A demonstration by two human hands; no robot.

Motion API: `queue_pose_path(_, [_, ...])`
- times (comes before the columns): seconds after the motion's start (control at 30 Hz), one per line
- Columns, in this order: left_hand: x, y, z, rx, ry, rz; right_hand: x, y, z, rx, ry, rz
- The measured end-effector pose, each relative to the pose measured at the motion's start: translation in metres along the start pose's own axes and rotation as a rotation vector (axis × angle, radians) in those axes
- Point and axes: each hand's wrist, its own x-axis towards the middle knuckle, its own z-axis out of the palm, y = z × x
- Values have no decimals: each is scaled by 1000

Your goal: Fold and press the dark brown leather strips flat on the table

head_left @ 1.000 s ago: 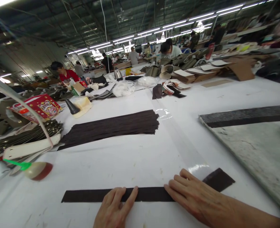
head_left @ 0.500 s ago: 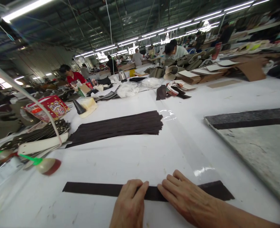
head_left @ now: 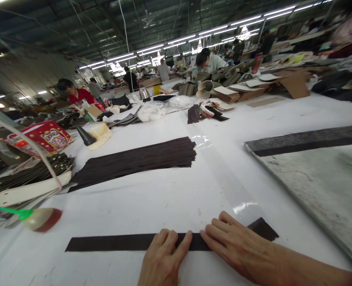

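A long dark brown strip (head_left: 113, 242) lies flat on the white table (head_left: 152, 198) close to me. My left hand (head_left: 164, 260) rests on its middle with the fingers stretched flat. My right hand (head_left: 235, 246) lies palm down beside it, fingers extended over the strip's right part. The two hands' fingertips almost touch. The strip's right end (head_left: 263, 228) shows past my right hand. Farther back lies a spread stack of the same dark strips (head_left: 134, 161).
A grey board with a dark band (head_left: 310, 143) occupies the right side. At the left are a cream tool with a curved handle (head_left: 29, 190), a green-tipped bottle (head_left: 40, 219), metal parts and a red box (head_left: 41, 137). Other people work at tables behind.
My left hand slid right along the strip until it came beside my right hand. The strip's right end now lies flatter than one second ago.
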Motion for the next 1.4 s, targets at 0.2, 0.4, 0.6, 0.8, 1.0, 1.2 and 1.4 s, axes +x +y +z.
queue_pose_path(0.2, [4, 3, 1, 179, 12, 63, -10, 6, -10, -28, -6, -2])
queue_pose_path(0.4, [5, 7, 7, 224, 57, 20, -22, 10, -18, -50, -20, -8])
queue_pose_path(0.6, [5, 3, 7, 216, 77, 69, -40, 13, -18, -38, -32, 9])
queue_pose_path(0.8, [21, 5, 1, 106, 236, 94, -47, 15, -24, -46, -50, 18])
queue_pose_path(1.0, [50, 37, 16, -157, 218, 243, -48, 15, -19, -45, -41, 30])
queue_pose_path(1.2, [52, 42, 33, -113, 154, 260, -59, 19, -25, -58, -47, 38])
queue_pose_path(1.4, [55, 50, 32, 34, 171, 241, -76, 24, -32, -67, -40, 58])
